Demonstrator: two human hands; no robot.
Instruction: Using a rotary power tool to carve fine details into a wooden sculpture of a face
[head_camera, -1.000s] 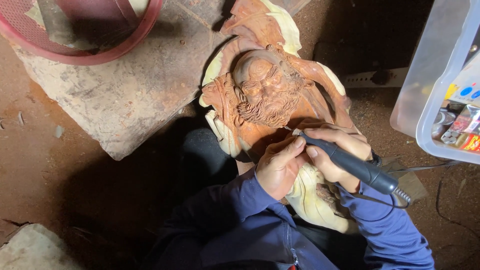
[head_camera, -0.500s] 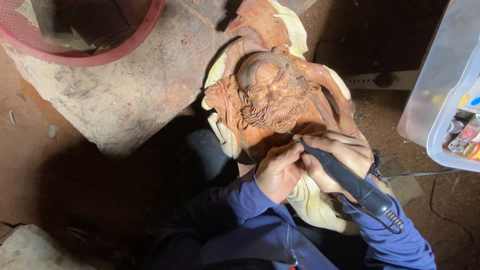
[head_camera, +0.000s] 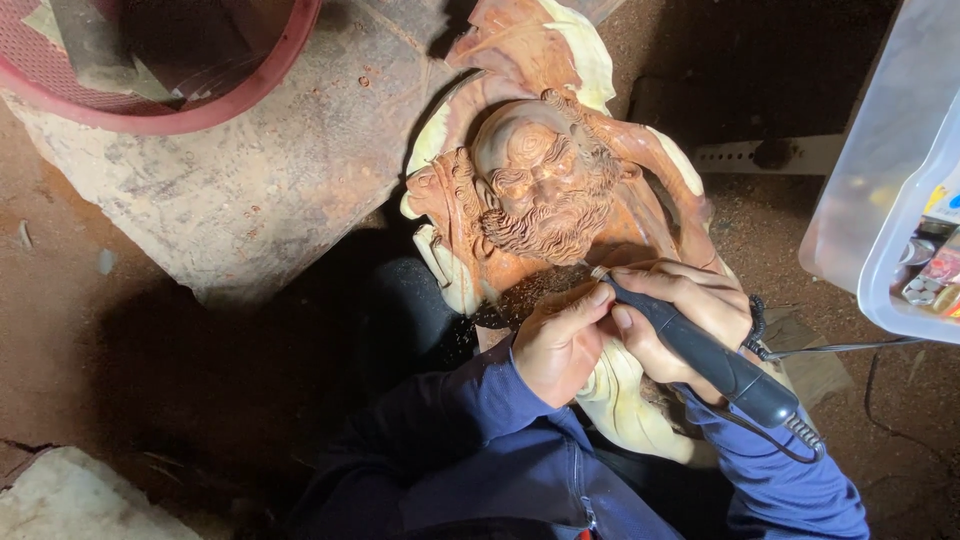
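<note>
The right hand (head_camera: 690, 310) has its grip clamped on a dark rotary carving tool (head_camera: 700, 350), whose tip meets the reddish wooden carving (head_camera: 545, 190) of a bearded figure just below the beard. The left hand (head_camera: 560, 340) is closed against the tool's front end, resting on the carving. At two o'clock sits a clear plastic bin (head_camera: 880, 190); at eleven o'clock, a red basket (head_camera: 215, 105).

Wooden carving (head_camera: 545, 190): reddish-brown heartwood, pale cream-yellow sapwood along edges; beard in fine wavy grooves, forehead with swirl. Rotary tool (head_camera: 705, 355): black-grey body, black cord. Sleeves (head_camera: 480, 440): dark navy blue. Basket (head_camera: 200, 100): red-pink rim, mesh pattern inside. Stone slab (head_camera: 250, 190): grey-tan, dusted rust-brown. Floor (head_camera: 60, 330): reddish-brown dirt. Plastic bin (head_camera: 890, 190): translucent white, multicoloured bits inside. Stone at lower left (head_camera: 70, 500): pale grey-white.
</note>
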